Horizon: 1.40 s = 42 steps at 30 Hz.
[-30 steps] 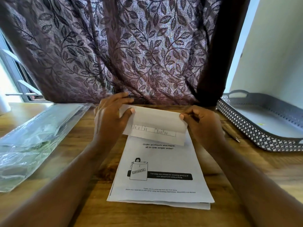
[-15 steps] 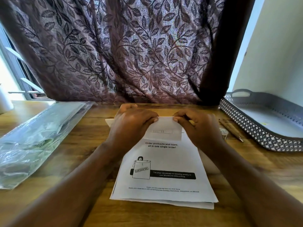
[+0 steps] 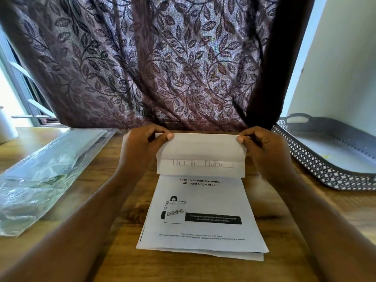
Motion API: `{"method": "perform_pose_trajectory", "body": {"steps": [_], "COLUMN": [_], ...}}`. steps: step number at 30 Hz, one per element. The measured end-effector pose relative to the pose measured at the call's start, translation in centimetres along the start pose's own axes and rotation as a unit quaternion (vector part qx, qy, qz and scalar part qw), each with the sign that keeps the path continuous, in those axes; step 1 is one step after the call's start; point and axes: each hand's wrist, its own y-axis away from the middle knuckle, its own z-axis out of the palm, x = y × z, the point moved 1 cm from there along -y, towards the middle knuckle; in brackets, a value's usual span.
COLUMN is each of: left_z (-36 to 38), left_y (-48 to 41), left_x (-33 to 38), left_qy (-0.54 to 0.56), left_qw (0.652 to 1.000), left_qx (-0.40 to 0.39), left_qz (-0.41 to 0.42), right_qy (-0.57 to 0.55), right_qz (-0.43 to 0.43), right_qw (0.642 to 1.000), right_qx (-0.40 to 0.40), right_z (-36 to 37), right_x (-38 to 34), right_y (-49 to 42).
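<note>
A folded white sheet of paper (image 3: 200,151) is held up above the far end of a stack of printed pages (image 3: 203,212) on the wooden table (image 3: 126,261). My left hand (image 3: 140,151) pinches the folded sheet's upper left corner between thumb and fingers. At the upper right corner my right hand (image 3: 262,151) pinches it the same way. A strip with a printed table shows below the folded flap. The top page of the stack carries text and a drawing marked "confidential".
A clear plastic sleeve with papers (image 3: 46,171) lies at the left. A grey perforated tray (image 3: 333,159) stands at the right by the wall. A patterned curtain (image 3: 162,64) hangs close behind the table. A white object (image 3: 6,127) sits at the far left edge.
Half a second ago both hands pressed the folded sheet flat on the stack. Now they have moved apart to its upper corners and lifted it.
</note>
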Motion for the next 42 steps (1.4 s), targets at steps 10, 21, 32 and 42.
{"method": "perform_pose_trajectory", "body": {"steps": [10, 21, 32, 42], "left_z": [1.0, 1.8, 1.6, 2.6], "left_y": [0.2, 0.7, 0.8, 1.2], "left_x": [-0.9, -1.6, -0.8, -0.4], "left_qy": [0.139, 0.409, 0.470, 0.431], "left_qw": [0.983, 0.839, 0.791, 0.829], "left_qx": [-0.034, -0.161, -0.145, -0.158], "left_qz": [-0.111, -0.320, -0.363, -0.320], "right_qy": [-0.199, -0.288, -0.310, -0.274], "right_qz": [0.193, 0.289, 0.246, 0.259], "right_qw": [0.957, 0.911, 0.900, 0.920], "right_qx": [-0.090, -0.050, -0.181, -0.105], "right_z": [0.7, 1.1, 1.5, 1.8], "right_x": [0.7, 1.0, 1.4, 2.0], "right_y": [0.2, 0.2, 0.5, 0.3]}}
